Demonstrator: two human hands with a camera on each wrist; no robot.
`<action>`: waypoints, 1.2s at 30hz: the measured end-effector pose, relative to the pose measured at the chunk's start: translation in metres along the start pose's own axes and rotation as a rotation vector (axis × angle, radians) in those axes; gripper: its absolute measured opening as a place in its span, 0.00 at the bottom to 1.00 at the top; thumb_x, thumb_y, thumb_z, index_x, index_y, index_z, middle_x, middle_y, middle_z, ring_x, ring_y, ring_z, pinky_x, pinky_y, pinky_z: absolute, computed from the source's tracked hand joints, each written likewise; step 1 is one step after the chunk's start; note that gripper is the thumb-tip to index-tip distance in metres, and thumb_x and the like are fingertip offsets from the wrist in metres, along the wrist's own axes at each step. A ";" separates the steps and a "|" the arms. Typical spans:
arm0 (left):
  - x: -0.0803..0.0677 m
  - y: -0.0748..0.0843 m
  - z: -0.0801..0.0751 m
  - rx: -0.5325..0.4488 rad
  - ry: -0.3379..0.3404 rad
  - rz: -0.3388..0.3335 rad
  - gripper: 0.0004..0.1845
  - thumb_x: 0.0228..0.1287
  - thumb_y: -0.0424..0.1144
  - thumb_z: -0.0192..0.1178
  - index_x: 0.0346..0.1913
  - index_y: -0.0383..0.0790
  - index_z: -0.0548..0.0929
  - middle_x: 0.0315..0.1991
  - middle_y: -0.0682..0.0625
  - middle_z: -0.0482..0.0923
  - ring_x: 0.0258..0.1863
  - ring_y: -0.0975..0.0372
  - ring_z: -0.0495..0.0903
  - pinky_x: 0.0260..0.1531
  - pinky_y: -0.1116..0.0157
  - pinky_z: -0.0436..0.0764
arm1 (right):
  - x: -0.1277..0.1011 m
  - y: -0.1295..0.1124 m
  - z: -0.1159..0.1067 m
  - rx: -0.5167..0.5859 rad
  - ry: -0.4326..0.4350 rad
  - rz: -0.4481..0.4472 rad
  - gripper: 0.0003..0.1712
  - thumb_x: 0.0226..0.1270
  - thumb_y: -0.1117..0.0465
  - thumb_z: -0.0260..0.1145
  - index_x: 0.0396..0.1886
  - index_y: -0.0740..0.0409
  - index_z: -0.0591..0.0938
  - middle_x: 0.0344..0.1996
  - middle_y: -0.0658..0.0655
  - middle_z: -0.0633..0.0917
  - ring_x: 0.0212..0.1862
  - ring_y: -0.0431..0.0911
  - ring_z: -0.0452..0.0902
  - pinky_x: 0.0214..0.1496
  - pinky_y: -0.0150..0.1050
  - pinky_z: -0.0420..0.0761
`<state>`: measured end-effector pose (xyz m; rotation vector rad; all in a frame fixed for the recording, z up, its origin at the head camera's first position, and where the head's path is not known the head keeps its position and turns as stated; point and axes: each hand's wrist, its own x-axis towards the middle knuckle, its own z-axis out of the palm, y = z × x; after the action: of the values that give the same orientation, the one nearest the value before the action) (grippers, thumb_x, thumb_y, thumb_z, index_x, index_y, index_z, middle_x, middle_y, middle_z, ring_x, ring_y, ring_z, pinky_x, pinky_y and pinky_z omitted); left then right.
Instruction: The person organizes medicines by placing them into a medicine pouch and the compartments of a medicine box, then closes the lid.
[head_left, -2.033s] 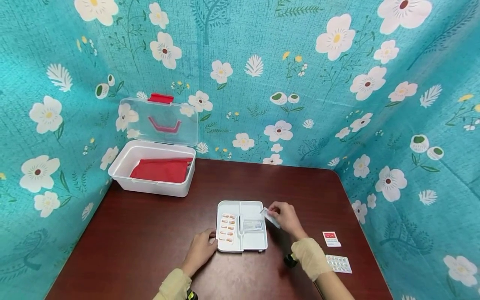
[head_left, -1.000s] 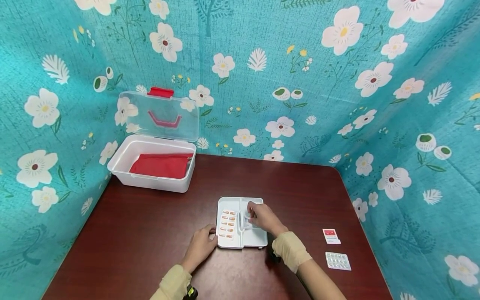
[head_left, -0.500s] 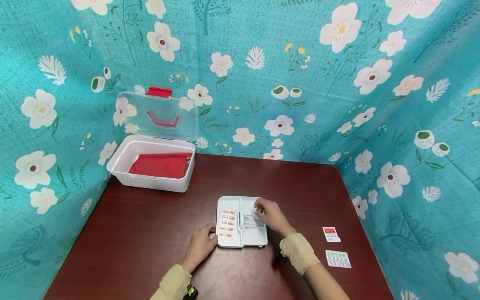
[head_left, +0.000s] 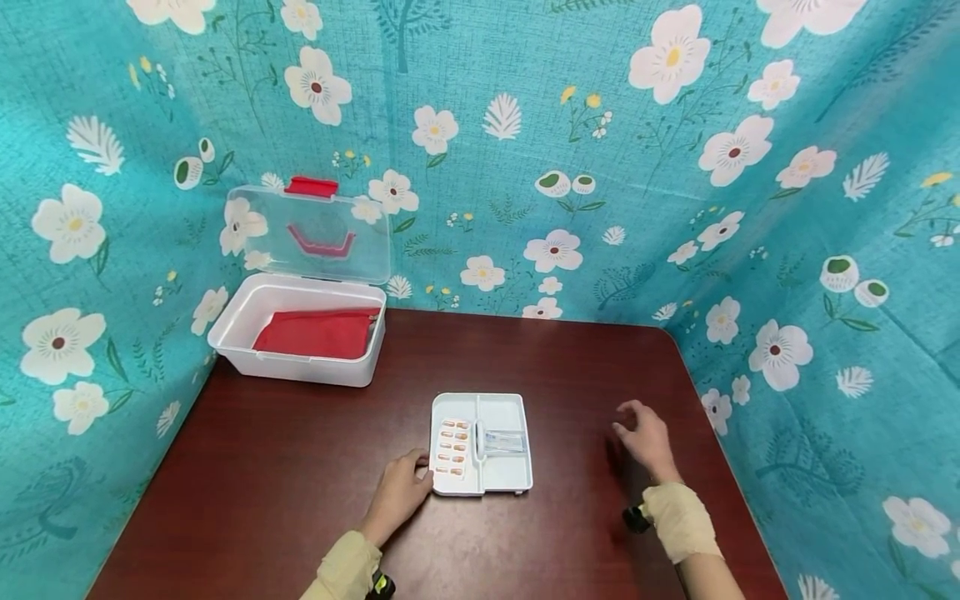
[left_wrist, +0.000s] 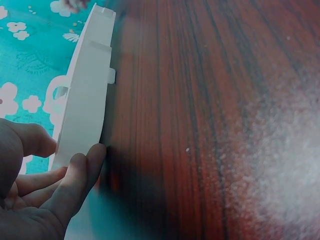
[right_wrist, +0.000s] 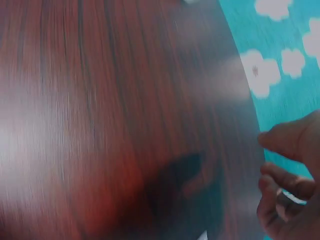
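A white pill case [head_left: 506, 476] lies unfolded on the table, split into compartments. A blister pack of orange-and-white capsules [head_left: 452, 450] fills its left half, and a clear flat packet with printing [head_left: 505, 442] lies in a middle compartment on the right. My left hand [head_left: 397, 493] pinches the case's left edge; in the left wrist view the thumb is at the rim and fingertips [left_wrist: 97, 152] press the white side wall [left_wrist: 87, 95]. Away to the right, my right hand [head_left: 648, 440] hovers over the table with loosely bent fingers, holding nothing.
A white plastic box [head_left: 300, 368] with its clear lid [head_left: 315, 221] raised stands at the back left, a red zip pouch [head_left: 315, 333] inside. The dark wooden table [head_left: 480, 358] is bordered by a flowered teal cloth [head_left: 480, 167]. A white corner [right_wrist: 202, 235] shows below the right hand.
My right hand carried a clear packet into the case's right half, let go, and moved off to the right, now covering the card and silver blister pack. The left hand stays at the case.
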<state>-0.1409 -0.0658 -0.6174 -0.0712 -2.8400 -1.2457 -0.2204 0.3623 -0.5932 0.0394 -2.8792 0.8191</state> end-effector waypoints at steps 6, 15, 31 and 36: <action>0.000 -0.002 0.001 0.001 0.003 0.004 0.14 0.56 0.30 0.65 0.46 0.35 0.86 0.39 0.45 0.88 0.43 0.54 0.87 0.45 0.54 0.82 | -0.022 0.041 -0.028 -0.057 -0.087 0.262 0.23 0.60 0.62 0.68 0.52 0.72 0.75 0.47 0.76 0.77 0.49 0.68 0.73 0.52 0.63 0.72; 0.000 -0.002 0.000 0.003 0.009 0.006 0.13 0.56 0.30 0.65 0.46 0.35 0.86 0.39 0.45 0.88 0.43 0.54 0.87 0.46 0.54 0.82 | -0.035 0.064 -0.035 -0.102 -0.188 0.353 0.34 0.58 0.54 0.73 0.53 0.77 0.74 0.45 0.77 0.79 0.47 0.68 0.75 0.51 0.62 0.74; 0.000 -0.001 0.000 0.002 0.007 0.004 0.13 0.56 0.30 0.65 0.46 0.35 0.86 0.39 0.45 0.88 0.43 0.54 0.87 0.46 0.54 0.82 | -0.039 0.057 -0.024 -0.073 -0.056 0.483 0.23 0.55 0.61 0.72 0.42 0.63 0.69 0.34 0.70 0.81 0.34 0.61 0.76 0.32 0.52 0.73; -0.001 0.000 -0.001 0.003 0.003 0.005 0.13 0.56 0.30 0.65 0.46 0.34 0.86 0.39 0.44 0.88 0.43 0.53 0.86 0.45 0.54 0.82 | -0.040 0.046 -0.025 -0.061 0.084 0.427 0.19 0.54 0.62 0.75 0.36 0.63 0.72 0.28 0.64 0.81 0.31 0.58 0.75 0.30 0.48 0.69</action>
<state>-0.1398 -0.0662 -0.6167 -0.0761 -2.8375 -1.2391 -0.1810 0.4143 -0.6025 -0.6187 -2.8668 0.7690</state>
